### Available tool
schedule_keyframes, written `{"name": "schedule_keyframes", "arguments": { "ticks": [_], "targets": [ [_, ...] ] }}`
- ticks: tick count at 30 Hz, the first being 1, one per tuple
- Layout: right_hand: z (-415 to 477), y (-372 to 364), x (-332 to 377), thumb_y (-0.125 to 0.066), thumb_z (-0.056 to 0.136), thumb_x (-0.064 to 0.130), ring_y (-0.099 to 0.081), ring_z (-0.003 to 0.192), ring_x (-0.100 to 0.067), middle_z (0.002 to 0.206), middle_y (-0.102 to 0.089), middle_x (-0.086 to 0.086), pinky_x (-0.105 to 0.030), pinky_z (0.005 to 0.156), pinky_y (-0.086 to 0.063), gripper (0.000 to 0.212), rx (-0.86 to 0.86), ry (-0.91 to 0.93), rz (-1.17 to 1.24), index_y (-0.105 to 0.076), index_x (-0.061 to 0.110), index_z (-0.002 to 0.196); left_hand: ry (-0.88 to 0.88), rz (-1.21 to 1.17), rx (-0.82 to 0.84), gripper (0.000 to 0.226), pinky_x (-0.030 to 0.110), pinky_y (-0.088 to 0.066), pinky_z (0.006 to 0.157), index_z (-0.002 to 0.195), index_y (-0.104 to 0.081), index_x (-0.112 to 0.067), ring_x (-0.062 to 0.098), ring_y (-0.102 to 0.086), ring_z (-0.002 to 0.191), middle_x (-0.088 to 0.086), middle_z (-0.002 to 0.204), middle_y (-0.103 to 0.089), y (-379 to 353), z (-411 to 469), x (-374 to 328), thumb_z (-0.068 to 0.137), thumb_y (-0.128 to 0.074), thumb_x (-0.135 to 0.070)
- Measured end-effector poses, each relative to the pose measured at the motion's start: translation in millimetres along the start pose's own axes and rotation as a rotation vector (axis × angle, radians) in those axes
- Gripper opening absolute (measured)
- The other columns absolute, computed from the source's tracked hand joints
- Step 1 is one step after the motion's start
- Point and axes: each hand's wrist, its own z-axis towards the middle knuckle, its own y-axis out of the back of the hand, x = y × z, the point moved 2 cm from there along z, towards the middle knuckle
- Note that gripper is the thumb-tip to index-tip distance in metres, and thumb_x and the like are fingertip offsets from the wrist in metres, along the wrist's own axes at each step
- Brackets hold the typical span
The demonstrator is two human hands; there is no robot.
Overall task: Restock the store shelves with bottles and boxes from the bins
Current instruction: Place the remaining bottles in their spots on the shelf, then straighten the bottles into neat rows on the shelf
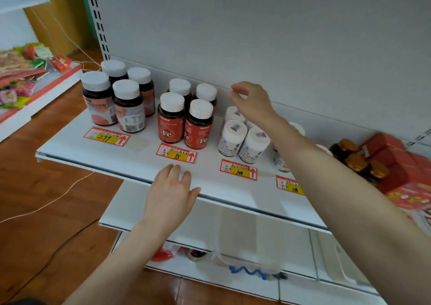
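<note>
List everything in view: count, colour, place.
pink-label bottles: four, dark, white caps, shelf left
Fe bottles: four, red, shelf middle
white bottles: at least four, partly hidden, right of middle
price tags: four, red-yellow, shelf front
amber jars: several, gold lids, shelf right
red boxes: several, far right
snack packets: many, multicoloured, far left
left hand: resting on shelf front edge
right hand: above white bottles, empty
</note>
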Motion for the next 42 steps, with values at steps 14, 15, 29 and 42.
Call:
{"name": "schedule_keyframes", "arguments": {
  "ticks": [14, 15, 29, 42],
  "targets": [
    [-133.8, 93.2, -77.8, -0.048, 0.094, 0.026, -0.043, 0.127, -0.019, 0.136, -0.051, -0.003, -0.017, 0.094, -0.027, 0.035, -0.073, -0.05, -0.107, -0.053, 0.013, 0.127, -0.229, -0.174, -0.045, 0.036, 0.029, -0.053, 0.066, 0.083, -0.071, -0.005, 0.028, -0.065, 0.078, 0.011, 0.084, -0.067, 13.5, -71.0, -138.8, 0.078, -0.046, -0.031],
    [-146.0, 96.9, -84.9, -0.05, 0.094, 0.024, -0.045, 0.126, -0.02, 0.134, -0.053, -0.005, -0.02, 0.096, -0.029, 0.035, -0.087, -0.04, -0.102, -0.055, 0.011, 0.125, -0.231, -0.158, -0.034, 0.036, 0.029, -0.052, 0.067, 0.082, -0.071, -0.006, 0.028, -0.065, 0.077, 0.011, 0.083, -0.067, 12.0, -79.9, -145.5, 0.077, -0.046, -0.031],
    [-289.9, 86.0, -159.7, -0.057, 0.09, 0.014, -0.057, 0.109, -0.017, 0.114, -0.066, -0.006, -0.012, 0.086, -0.034, 0.024, -0.107, -0.14, 0.071, -0.065, 0.005, 0.11, -0.106, -0.061, 0.306, 0.039, 0.027, -0.047, 0.043, 0.076, -0.068, -0.009, 0.027, -0.062, 0.059, 0.004, 0.065, -0.062, -47.8, -162.3, -163.8, 0.077, -0.039, -0.035],
    [-331.6, 8.5, -232.2, -0.056, 0.09, 0.014, -0.058, 0.109, -0.022, 0.115, -0.065, -0.009, -0.018, 0.088, -0.036, 0.025, 0.041, -0.395, 0.051, -0.063, 0.003, 0.112, -0.098, -0.034, 0.476, 0.038, 0.028, -0.046, 0.038, 0.085, -0.07, -0.005, 0.029, -0.061, 0.054, 0.01, 0.063, -0.062, -99.1, -172.4, -139.3, 0.053, -0.088, -0.016]
  ]
}}
